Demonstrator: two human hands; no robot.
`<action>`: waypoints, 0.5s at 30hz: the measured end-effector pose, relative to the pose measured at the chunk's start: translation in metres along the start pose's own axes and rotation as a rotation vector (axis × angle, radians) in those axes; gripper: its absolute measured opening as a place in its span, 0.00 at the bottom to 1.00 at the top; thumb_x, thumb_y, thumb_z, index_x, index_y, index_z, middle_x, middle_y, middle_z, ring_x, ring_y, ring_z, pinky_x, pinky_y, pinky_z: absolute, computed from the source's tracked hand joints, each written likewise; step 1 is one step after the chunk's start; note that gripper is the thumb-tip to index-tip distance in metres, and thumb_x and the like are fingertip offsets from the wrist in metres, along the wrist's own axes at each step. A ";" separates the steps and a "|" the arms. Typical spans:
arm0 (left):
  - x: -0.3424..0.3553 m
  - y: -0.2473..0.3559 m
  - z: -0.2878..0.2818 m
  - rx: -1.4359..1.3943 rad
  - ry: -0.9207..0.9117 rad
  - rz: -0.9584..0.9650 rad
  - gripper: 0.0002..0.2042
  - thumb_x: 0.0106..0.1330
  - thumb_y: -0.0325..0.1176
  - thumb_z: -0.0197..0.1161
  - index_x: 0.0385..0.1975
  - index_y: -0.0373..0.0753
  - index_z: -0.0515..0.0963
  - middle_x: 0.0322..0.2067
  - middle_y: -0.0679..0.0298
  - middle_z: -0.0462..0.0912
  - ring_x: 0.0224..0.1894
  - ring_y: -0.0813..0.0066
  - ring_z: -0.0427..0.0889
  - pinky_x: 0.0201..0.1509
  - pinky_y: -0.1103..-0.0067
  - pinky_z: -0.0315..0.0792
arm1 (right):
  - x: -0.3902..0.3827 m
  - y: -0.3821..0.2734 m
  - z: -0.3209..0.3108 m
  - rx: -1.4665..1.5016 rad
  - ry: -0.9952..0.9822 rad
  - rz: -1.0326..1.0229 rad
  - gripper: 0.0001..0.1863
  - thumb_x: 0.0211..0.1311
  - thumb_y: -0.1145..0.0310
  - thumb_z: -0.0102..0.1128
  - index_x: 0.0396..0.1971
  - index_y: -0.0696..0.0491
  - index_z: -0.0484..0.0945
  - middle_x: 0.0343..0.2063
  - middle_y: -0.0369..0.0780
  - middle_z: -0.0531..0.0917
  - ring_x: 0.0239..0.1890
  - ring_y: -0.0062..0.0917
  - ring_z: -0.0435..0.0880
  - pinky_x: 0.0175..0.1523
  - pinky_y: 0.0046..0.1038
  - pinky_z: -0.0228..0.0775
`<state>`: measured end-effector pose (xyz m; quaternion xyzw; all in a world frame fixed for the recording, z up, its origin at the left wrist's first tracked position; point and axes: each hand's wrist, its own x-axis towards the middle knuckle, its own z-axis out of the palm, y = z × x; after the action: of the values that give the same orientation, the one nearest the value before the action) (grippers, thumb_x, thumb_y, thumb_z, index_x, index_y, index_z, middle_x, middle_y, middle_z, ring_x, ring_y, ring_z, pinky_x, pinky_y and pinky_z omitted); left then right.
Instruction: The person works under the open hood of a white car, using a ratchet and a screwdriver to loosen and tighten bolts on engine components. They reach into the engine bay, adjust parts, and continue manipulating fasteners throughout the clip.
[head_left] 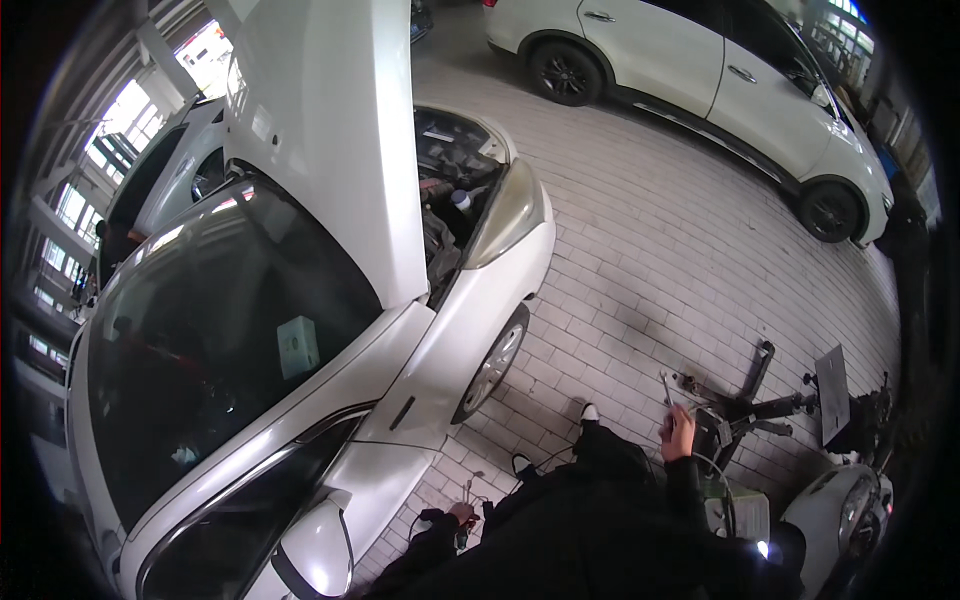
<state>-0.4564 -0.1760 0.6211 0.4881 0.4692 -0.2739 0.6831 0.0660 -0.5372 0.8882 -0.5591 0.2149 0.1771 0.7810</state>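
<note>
My right hand [679, 434] is raised at the lower right, its fingers closed around a slim metal wrench [667, 386] whose end points up and away from me. Low by the side of the white car [410, 370], my left hand [462, 512] is closed on something I cannot make out; thin metal and red parts with dark cable show around its fingers. The car's hood [320, 130] stands raised, and part of the engine bay [445, 190] shows beyond it. Nearest to my left hand are the door mirror [318, 548] and the front fender [425, 390].
A black-legged stand [755, 400] with a grey panel [832, 395] is to my right. Beside me sits a pale box [738, 512] with a looping hose. Another white car [680, 70] is parked across the brick floor [640, 250]; a third vehicle's headlight [857, 508] shows at lower right.
</note>
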 end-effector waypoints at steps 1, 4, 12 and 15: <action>0.010 0.029 0.011 0.750 -0.122 0.181 0.14 0.69 0.39 0.59 0.28 0.39 0.85 0.30 0.55 0.88 0.29 0.61 0.88 0.32 0.66 0.79 | 0.005 0.002 -0.015 0.026 -0.011 0.050 0.06 0.72 0.68 0.57 0.42 0.54 0.80 0.17 0.29 0.68 0.14 0.13 0.62 0.18 0.21 0.49; 0.055 0.078 -0.002 1.267 -0.344 0.566 0.17 0.67 0.49 0.62 0.30 0.43 0.88 0.31 0.56 0.89 0.36 0.56 0.89 0.42 0.62 0.81 | 0.038 0.006 -0.033 0.106 0.072 0.035 0.07 0.72 0.70 0.57 0.43 0.54 0.81 0.17 0.29 0.68 0.13 0.13 0.60 0.18 0.21 0.47; 0.034 0.308 0.045 0.164 -0.083 -0.454 0.18 0.68 0.28 0.64 0.57 0.37 0.76 0.41 0.57 0.84 0.39 0.55 0.87 0.45 0.49 0.82 | 0.176 -0.129 -0.041 0.060 0.129 -0.158 0.04 0.72 0.67 0.58 0.41 0.50 0.79 0.19 0.27 0.69 0.17 0.11 0.61 0.21 0.19 0.48; 0.042 0.380 0.068 0.180 0.007 -0.288 0.12 0.69 0.32 0.63 0.49 0.39 0.75 0.35 0.59 0.82 0.33 0.59 0.84 0.39 0.53 0.81 | 0.236 -0.176 -0.044 0.065 0.168 -0.175 0.07 0.73 0.67 0.57 0.45 0.50 0.80 0.20 0.27 0.70 0.16 0.10 0.61 0.20 0.18 0.47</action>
<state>-0.0979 -0.0933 0.7439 0.4759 0.5102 -0.4083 0.5886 0.3500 -0.6254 0.8897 -0.5629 0.2356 0.0539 0.7904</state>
